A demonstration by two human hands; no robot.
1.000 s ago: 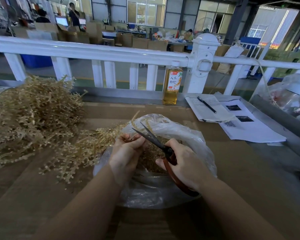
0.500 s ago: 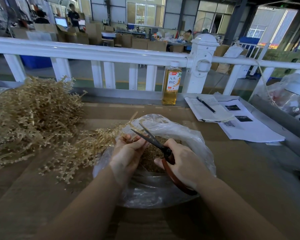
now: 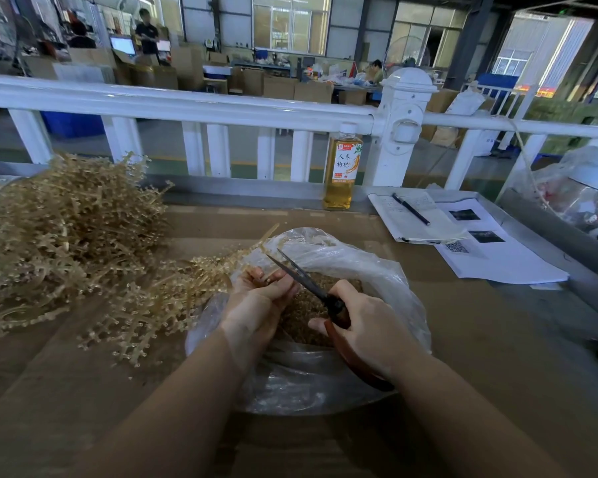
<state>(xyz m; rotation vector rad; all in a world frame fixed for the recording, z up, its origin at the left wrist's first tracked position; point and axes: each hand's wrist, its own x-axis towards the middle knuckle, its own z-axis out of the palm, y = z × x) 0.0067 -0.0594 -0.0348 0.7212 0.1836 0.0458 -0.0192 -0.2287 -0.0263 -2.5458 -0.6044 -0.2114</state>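
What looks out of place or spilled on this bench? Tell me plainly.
Nothing stands out. The left hand holds a gold plastic sprig over the open plastic bag, the right hand grips the scissors, cut pieces lie inside the bag, and the drink bottle stands upright.

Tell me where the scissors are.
Centre of the head view: the right hand grips the scissors over the open bag, blades pointing up-left beside the left hand pinching a sprig.

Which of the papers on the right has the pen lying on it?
The handwritten pad nearest the bottle: the pen lies slantwise across it. The printed sheets beside it show dark photos and a square code, no pen.
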